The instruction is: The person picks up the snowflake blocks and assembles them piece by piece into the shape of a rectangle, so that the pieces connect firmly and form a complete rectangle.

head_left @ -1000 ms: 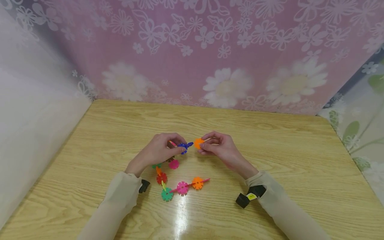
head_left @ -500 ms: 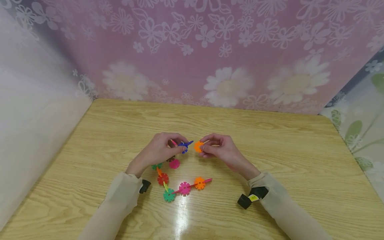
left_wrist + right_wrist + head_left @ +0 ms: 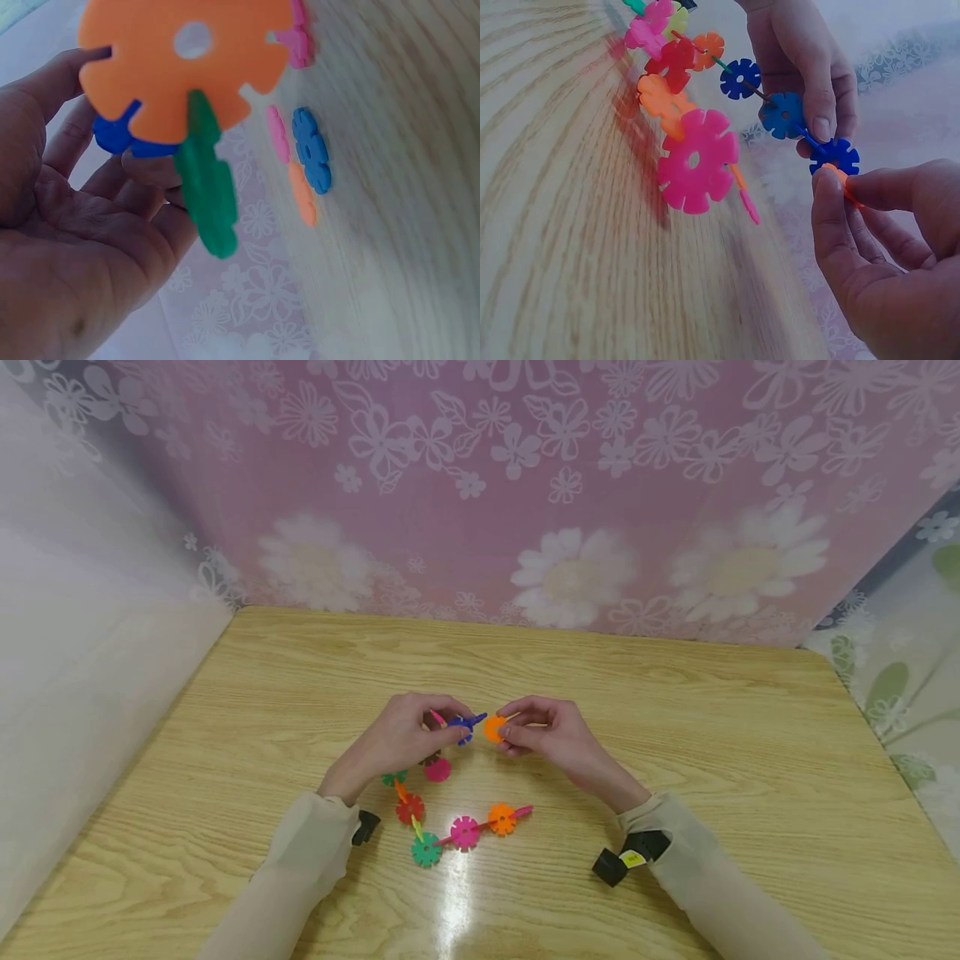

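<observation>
Wood-grain worktop (image 3: 675, 718); chain of coloured discs (image 3: 410, 808) curving over it into your left hand (image 3: 405, 727); your right hand (image 3: 551, 727) opposite; both in finger-and-thumb pinch, left on chain's blue end (image 3: 471, 723), right on orange disc (image 3: 493, 728) just beside it

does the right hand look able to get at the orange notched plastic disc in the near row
Probably yes: in the head view, bare table shows between the right hand and the orange notched plastic disc. Its fingers pinch another orange disc, though, so likely that must be let go first.
</observation>
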A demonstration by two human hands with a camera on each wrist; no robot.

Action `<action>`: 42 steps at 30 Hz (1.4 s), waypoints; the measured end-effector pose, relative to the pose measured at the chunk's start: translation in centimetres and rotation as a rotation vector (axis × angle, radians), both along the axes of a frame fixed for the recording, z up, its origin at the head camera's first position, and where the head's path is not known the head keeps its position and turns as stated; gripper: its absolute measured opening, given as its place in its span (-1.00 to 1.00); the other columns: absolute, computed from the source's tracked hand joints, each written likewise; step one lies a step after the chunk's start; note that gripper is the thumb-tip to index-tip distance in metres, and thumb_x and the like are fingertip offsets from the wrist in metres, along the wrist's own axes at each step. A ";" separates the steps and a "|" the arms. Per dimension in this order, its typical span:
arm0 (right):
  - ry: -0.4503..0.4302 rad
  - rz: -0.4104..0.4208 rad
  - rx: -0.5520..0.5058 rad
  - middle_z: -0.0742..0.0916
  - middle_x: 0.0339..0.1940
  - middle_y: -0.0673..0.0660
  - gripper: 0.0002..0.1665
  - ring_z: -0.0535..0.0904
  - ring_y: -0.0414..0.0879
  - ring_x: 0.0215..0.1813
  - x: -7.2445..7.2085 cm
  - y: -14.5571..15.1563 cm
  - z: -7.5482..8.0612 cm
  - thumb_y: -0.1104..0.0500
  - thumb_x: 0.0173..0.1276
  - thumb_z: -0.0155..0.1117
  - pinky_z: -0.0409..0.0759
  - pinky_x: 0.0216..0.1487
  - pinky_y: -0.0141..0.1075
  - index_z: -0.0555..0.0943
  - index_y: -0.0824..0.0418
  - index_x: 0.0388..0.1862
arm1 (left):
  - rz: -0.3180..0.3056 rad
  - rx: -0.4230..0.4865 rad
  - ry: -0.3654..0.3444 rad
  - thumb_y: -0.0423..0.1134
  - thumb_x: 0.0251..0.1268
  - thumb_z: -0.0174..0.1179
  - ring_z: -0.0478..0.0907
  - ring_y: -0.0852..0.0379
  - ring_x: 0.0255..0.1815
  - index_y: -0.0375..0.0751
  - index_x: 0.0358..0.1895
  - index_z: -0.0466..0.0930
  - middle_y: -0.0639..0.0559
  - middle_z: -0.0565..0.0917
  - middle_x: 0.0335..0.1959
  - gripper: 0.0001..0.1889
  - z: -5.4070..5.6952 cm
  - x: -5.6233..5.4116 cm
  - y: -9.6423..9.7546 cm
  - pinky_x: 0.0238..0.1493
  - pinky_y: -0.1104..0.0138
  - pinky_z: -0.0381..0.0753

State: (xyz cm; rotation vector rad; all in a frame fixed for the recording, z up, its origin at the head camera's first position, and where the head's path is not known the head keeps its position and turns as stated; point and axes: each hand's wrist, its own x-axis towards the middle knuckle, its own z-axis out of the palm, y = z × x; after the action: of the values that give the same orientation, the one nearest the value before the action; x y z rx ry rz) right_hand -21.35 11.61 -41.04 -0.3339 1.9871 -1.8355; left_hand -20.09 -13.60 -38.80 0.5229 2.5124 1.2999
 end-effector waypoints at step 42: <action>-0.057 -0.186 -0.106 0.77 -0.28 0.04 -0.65 0.82 -0.14 -0.24 -0.1 -1.0 0.6 0.41 0.48 0.22 0.78 -0.04 -0.24 0.49 0.43 0.20 | 0.023 0.068 -0.084 -0.12 0.39 0.35 0.75 0.11 -0.31 -0.12 0.02 0.75 0.01 0.74 -0.20 -0.75 -0.3 -0.5 0.1 -0.29 0.26 0.71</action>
State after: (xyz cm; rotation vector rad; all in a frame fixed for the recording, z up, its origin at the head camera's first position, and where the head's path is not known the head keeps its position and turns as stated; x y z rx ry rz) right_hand -21.48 10.62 -40.48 -0.1295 1.9425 -2.0456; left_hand -20.59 -13.53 -39.08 0.4455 2.4197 1.3899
